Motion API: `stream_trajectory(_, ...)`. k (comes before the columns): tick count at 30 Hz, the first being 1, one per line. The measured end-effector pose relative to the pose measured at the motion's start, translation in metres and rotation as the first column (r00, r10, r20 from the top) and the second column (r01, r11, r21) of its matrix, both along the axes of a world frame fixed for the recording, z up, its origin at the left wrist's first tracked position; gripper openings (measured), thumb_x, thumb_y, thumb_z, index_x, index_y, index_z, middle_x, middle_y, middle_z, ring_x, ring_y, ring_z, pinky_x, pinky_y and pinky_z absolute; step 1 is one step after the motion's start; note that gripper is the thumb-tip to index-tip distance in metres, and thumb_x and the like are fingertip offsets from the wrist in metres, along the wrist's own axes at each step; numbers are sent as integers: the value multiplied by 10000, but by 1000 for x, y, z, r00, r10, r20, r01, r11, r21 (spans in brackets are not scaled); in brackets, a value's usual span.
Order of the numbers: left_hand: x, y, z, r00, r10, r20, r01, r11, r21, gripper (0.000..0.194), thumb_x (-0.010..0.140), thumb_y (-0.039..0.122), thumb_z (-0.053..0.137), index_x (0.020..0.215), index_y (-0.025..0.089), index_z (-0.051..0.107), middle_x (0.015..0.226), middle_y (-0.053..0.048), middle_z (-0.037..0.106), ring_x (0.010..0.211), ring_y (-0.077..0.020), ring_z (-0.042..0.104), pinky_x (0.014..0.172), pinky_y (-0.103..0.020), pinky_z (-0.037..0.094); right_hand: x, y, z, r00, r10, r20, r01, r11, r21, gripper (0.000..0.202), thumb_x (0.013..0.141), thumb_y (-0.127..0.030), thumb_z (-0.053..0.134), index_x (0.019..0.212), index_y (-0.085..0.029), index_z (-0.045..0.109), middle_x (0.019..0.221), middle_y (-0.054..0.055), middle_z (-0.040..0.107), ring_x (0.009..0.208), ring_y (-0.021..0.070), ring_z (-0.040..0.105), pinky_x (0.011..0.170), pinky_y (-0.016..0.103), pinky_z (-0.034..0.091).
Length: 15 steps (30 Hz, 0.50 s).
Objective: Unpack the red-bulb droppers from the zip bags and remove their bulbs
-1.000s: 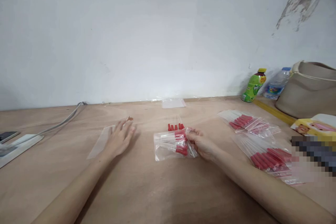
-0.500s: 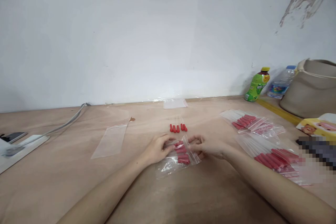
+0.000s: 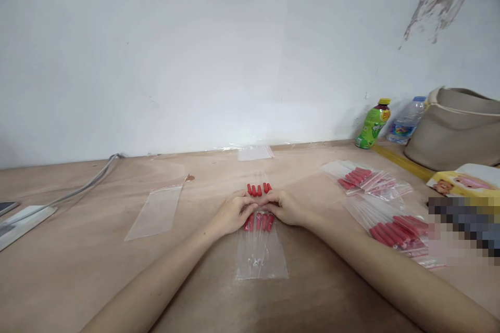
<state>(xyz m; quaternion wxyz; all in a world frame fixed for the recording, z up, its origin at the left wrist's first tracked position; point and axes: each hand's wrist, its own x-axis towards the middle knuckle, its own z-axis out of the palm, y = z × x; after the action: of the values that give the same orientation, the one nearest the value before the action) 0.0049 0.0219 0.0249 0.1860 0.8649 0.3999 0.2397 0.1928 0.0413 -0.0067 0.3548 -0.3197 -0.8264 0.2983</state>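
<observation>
A clear zip bag (image 3: 276, 266) lies flat in front of me, with several droppers inside. Their red rubber bulbs (image 3: 258, 222) sit near the bag's upper end and the thin clear tubes point toward me. My left hand (image 3: 234, 213) pinches the left part of that upper end between thumb and fingers. On the other side my right hand (image 3: 287, 208) pinches the same edge, fingertips close to the left ones. Just beyond both hands rests a row of loose red-bulbed droppers (image 3: 257, 191), apart from the bag.
Filled bags of droppers (image 3: 394, 231) lie at right, with another group (image 3: 357, 177) behind. Flat bags lie at left (image 3: 156, 213) and by the wall (image 3: 253, 153). A green bottle (image 3: 373, 124), a water bottle (image 3: 406, 122), a beige container (image 3: 453, 130) and a cable (image 3: 84, 188) are around.
The crumpled, tilted bag now lies flat and straight, its droppers lined up. My right hand has come in from the bag's right side to its upper edge beside my left hand.
</observation>
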Motion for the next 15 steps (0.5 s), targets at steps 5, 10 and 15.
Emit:
stream_trajectory(5, -1, 3, -8, 998, 51, 34, -49, 996, -70, 261, 837, 283, 434, 670, 167, 598, 748, -19, 585, 717, -144, 534, 655, -244, 405, 0, -6, -10, 988, -130, -78, 132, 991, 14, 73, 742, -144, 546, 735, -180, 610, 701, -2, 608, 654, 121, 548, 614, 237, 441)
stream_trajectory(10, -3, 5, -12, 993, 92, 78, -67, 958, -281, 243, 800, 339, 466, 691, 151, 574, 620, 1, 577, 548, -124, 520, 521, -228, 383, 1, -10, -11, 994, -82, -67, 90, 989, 121, 156, 725, -49, 498, 728, -181, 582, 739, 0, 573, 692, 114, 534, 648, 237, 433)
stream_trajectory(15, -4, 4, -14, 985, 119, 122, -70, 937, -342, 230, 770, 352, 496, 685, 148, 559, 560, 15, 558, 523, -124, 519, 500, -225, 380, 1, -11, -8, 999, -3, -37, 8, 991, 135, 126, 747, -77, 512, 762, -178, 585, 794, 15, 555, 737, 120, 532, 684, 249, 438)
